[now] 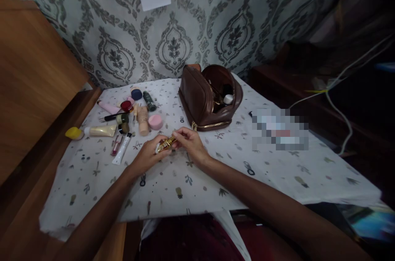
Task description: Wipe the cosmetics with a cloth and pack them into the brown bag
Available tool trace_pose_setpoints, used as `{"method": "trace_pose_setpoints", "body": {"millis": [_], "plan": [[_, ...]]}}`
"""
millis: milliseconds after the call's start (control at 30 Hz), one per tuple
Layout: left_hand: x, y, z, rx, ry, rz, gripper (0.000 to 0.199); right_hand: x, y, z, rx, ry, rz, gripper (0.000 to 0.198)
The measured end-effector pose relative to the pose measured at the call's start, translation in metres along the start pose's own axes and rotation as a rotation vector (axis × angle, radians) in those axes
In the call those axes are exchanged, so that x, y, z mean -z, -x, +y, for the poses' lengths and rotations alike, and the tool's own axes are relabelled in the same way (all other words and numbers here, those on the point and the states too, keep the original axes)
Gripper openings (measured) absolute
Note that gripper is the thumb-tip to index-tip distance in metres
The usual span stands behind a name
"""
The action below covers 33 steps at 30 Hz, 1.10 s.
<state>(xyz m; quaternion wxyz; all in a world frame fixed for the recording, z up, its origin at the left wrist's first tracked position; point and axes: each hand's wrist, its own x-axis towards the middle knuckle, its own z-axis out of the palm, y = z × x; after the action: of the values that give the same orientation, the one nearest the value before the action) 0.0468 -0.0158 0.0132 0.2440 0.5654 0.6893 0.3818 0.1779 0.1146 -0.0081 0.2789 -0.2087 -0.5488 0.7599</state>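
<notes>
Between my two hands, above the front middle of the table, is a small gold bottle (166, 144) with a whitish end, perhaps perfume or cosmetics. My left hand (150, 153) is closed around its wider body. The fingers of my right hand (191, 144) pinch its narrow gold end. Just beyond my left hand lie a round pink container (155, 121) and a beige tube (143, 120). Behind my right hand stands a brown cosmetic bag (197, 96), unzipped, with a white-capped item (228, 99) visible inside. The rest of the bag's contents are dark and hard to make out.
Several cosmetics spread over the table's left side, among them a gold tube (101, 130), a white tube (122, 150), a dark green bottle (149, 101) and a yellow item (74, 132). A blurred-out object (279, 129) lies at right. A wooden panel (33, 76) borders the left.
</notes>
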Motion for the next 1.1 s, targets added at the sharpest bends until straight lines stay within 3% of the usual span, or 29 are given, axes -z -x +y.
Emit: {"method": "trace_pose_setpoints", "body": {"millis": [133, 267, 367, 467, 633, 733, 833, 967, 1100], "plan": [[-0.003, 0.002, 0.005, 0.022, 0.010, -0.028, 0.033, -0.002, 0.001, 0.001, -0.023, -0.091, -0.062, 0.041], [-0.006, 0.005, 0.004, 0.067, 0.023, 0.036, 0.037, -0.004, 0.003, 0.004, -0.114, -0.195, -0.151, 0.049], [-0.012, 0.006, 0.003, 0.127, -0.063, 0.097, 0.036, -0.004, 0.005, 0.003, -0.160, -0.194, -0.177, 0.047], [-0.017, 0.005, 0.003, 0.171, -0.178, 0.148, 0.031, -0.005, 0.007, 0.003, -0.119, -0.231, -0.181, 0.047], [-0.016, 0.001, 0.008, 0.127, -0.378, 0.142, 0.027, -0.007, 0.010, 0.009, -0.089, -0.323, -0.170, 0.054], [-0.010, -0.003, 0.018, 0.095, -0.417, 0.180, 0.031, -0.001, 0.010, 0.005, 0.005, -0.159, -0.171, 0.050], [-0.006, -0.009, 0.036, 0.033, -0.375, 0.221, 0.037, 0.010, 0.014, -0.005, 0.162, 0.117, -0.263, 0.037], [-0.006, -0.018, 0.063, -0.065, -0.306, 0.063, 0.030, 0.025, 0.024, -0.015, 0.217, 0.224, -0.355, 0.024], [-0.006, -0.027, 0.084, -0.067, -0.316, -0.069, 0.031, 0.041, 0.032, -0.027, 0.241, 0.315, -0.357, 0.022]]}}
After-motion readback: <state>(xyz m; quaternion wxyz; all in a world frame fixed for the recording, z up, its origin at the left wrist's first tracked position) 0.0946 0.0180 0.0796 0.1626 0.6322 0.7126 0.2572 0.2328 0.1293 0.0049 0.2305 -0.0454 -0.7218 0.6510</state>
